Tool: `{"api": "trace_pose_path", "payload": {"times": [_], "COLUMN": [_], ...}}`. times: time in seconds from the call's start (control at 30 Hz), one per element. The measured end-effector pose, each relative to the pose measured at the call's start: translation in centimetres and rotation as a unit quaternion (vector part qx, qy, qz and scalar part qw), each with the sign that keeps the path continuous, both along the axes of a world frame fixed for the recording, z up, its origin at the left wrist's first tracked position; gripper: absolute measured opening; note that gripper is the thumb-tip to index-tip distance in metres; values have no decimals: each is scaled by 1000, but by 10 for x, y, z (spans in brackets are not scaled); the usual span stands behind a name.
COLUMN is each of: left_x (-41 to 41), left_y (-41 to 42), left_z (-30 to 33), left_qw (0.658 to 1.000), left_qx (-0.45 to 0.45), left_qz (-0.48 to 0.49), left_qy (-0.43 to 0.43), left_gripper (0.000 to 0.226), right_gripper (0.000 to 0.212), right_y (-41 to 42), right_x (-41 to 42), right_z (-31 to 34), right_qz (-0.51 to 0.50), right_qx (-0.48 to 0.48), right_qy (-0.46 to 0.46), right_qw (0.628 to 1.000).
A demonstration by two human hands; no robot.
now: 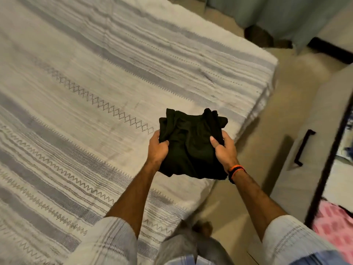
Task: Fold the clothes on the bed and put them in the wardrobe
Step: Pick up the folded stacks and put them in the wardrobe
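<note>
A folded black garment (191, 142) is held in the air above the near right corner of the bed (95, 92). My left hand (157, 150) grips its left edge with the thumb on top. Its right edge is pinched by my right hand (224, 148), which wears an orange and black wrist band. The bed has a white and grey striped cover with zigzag and diamond patterns. The wardrobe (313, 150) stands at the right, its pale door with a black handle swung open.
Inside the wardrobe at the right edge lie a pink patterned cloth (336, 224) and a blue and white one (348, 134). Beige floor (254, 163) runs between bed and wardrobe. A teal curtain (277, 14) hangs at the back right, with a dark object under it.
</note>
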State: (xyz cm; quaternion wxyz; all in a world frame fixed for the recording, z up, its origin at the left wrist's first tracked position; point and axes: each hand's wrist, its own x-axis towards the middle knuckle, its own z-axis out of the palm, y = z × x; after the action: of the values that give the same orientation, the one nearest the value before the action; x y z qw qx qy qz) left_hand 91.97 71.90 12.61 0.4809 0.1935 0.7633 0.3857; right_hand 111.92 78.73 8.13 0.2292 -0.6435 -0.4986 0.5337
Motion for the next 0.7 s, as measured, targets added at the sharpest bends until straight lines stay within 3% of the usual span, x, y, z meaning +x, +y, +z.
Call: {"api": "trace_pose_path", "payload": {"times": [0.23, 0.53, 0.7], "left_x": [88, 219, 284], "left_y": [2, 8, 25], "left_z": [63, 113, 124], "left_qw": [995, 974, 956], "left_qx": [65, 132, 135], "left_qz": [-74, -180, -255], "left_qy": [12, -24, -47], "left_gripper": [43, 44, 47], "right_gripper": [60, 42, 52], "right_y": [-25, -63, -72], "right_x": [100, 233, 297], "right_z": [44, 108, 110], "right_qz": [-88, -188, -266], "right_qx": [60, 127, 108], "right_qy": [53, 38, 10], "right_qw": [993, 973, 958]}}
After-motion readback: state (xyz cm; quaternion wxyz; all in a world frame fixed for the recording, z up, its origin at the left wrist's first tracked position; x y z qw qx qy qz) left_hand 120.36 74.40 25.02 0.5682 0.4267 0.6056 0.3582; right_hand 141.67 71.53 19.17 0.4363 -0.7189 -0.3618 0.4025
